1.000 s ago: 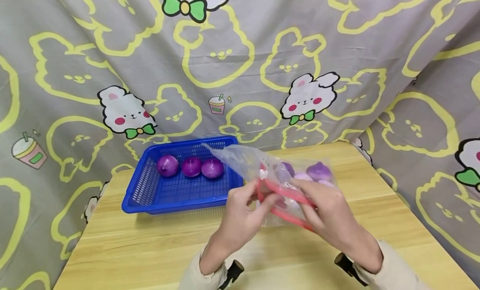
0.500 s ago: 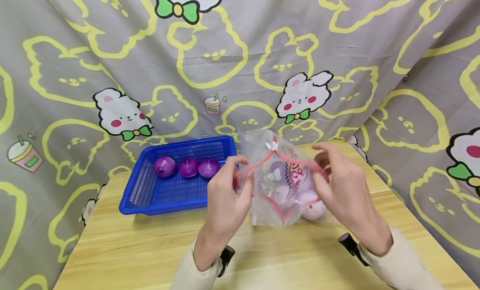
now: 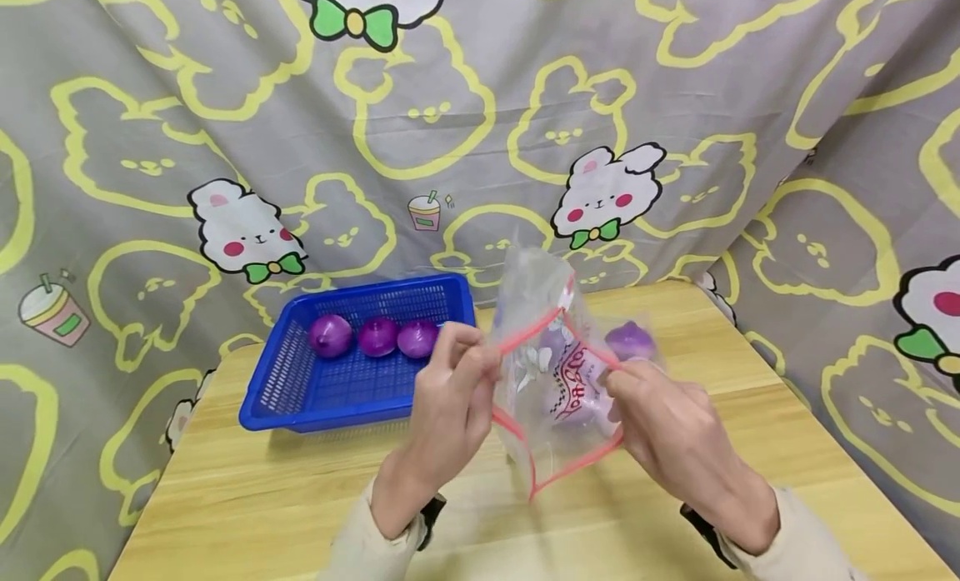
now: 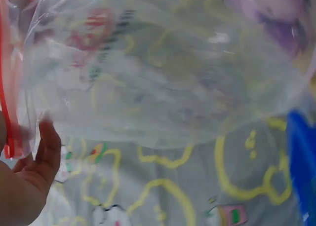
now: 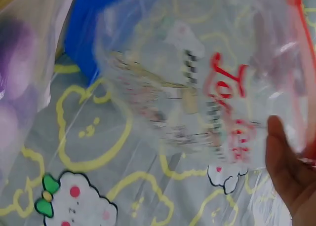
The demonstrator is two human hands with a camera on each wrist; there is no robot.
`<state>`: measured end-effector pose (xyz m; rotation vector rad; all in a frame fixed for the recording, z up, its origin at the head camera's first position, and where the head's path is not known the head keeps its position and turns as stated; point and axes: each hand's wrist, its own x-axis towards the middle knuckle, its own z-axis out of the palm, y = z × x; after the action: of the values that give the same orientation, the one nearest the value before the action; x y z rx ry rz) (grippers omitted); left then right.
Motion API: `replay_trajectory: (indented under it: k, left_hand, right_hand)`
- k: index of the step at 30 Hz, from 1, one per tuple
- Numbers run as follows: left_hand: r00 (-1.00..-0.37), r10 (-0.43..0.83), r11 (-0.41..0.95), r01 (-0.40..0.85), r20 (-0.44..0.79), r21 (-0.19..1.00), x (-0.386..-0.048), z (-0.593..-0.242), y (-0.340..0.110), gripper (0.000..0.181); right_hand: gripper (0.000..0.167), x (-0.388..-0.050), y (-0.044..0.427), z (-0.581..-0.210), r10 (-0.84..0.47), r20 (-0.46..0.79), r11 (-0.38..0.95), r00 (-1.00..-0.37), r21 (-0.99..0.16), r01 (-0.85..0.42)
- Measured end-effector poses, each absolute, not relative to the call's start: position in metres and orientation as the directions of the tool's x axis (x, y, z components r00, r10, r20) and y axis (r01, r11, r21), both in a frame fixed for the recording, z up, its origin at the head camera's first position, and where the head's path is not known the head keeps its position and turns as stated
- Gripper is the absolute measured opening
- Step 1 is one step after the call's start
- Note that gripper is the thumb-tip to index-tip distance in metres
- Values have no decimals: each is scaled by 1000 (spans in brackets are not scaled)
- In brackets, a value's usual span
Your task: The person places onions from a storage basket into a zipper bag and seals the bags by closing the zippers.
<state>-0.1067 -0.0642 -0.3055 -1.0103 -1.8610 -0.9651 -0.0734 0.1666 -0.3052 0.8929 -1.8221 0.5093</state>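
Both hands hold a clear zip bag (image 3: 555,381) with a red-edged mouth and red lettering, its mouth spread wide between them. My left hand (image 3: 446,402) pinches the left edge of the mouth, close to the basket's right side. The right edge is gripped by my right hand (image 3: 678,435). Behind the bag, on the right, lies a purple onion (image 3: 630,339) in other clear plastic; more pale purple shapes show through the film. In the left wrist view the bag (image 4: 148,88) looks see-through, with nothing distinct inside. The right wrist view shows its printed lettering (image 5: 229,97).
A blue basket (image 3: 337,416) stands at the back left of the wooden table (image 3: 300,506), with purple onions (image 3: 331,336) in a row inside. A patterned grey curtain (image 3: 450,89) hangs behind the table and along its sides.
The bag's mouth has gone from narrow to widely spread. Both hands have moved apart and regripped its edges, and the bag now stands more upright, tilted toward the camera. The basket has stayed put.
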Motion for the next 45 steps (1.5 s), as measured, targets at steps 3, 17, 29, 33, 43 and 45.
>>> replay_trajectory:
  k: [3, 17, 29, 33, 43, 45]
  left_hand:
    - [-310, 320, 425, 892, 895, 157, -102, -301, -73, 18]
    - [-535, 453, 730, 682, 713, 47, -114, -324, -78, 66]
    - [-668, 279, 887, 455, 689, 82, -114, -318, -71, 41]
    - [-660, 255, 893, 441, 707, 89, -112, -319, -66, 29]
    - [-738, 302, 898, 433, 603, 79, -122, -363, -60, 63]
    - [-730, 315, 888, 452, 607, 83, -121, -371, -58, 67]
  right_hand:
    - [31, -76, 171, -302, -375, 903, 636, -208, 88, -767]
    - [31, -91, 170, -314, -408, 637, 766, -654, -151, -625]
    - [8, -106, 182, -277, -266, 441, 948, -857, -40, -315]
    - [19, -109, 189, -258, -360, 502, 924, -786, 76, -375]
    - [20, -150, 210, -272, -617, 455, 764, -642, 150, -628]
    - [18, -152, 214, -276, -644, 451, 715, -617, 71, -695]
